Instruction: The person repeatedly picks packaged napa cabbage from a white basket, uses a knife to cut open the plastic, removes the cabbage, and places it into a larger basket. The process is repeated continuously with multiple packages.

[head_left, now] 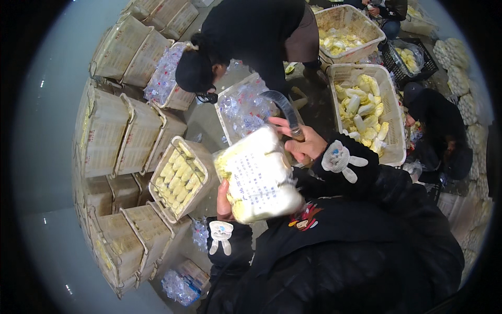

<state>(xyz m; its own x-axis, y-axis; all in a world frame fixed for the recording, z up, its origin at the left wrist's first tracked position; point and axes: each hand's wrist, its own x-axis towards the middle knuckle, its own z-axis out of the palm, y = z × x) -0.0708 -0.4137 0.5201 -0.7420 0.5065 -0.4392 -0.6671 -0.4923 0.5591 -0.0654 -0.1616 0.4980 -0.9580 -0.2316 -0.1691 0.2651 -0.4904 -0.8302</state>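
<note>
My left hand supports the near left side of a printed clear plastic bag packed with pale napa cabbages. Leafy yellow ends show at its left, thick white stem ends at its right. In my right hand is a curved sickle-like knife, gripped at its wooden handle, its blade arching up and away from me. The knife hand is right by the bag's far right corner; whether its fingers touch the plastic I cannot tell. Beyond the bag lies a crate of clear plastic bags.
A person bends over that crate; another crouches at right. Loose cabbages fill a white crate. At left, a crate of neatly packed cabbages stands beside stacked crates. White net sacks line the right side.
</note>
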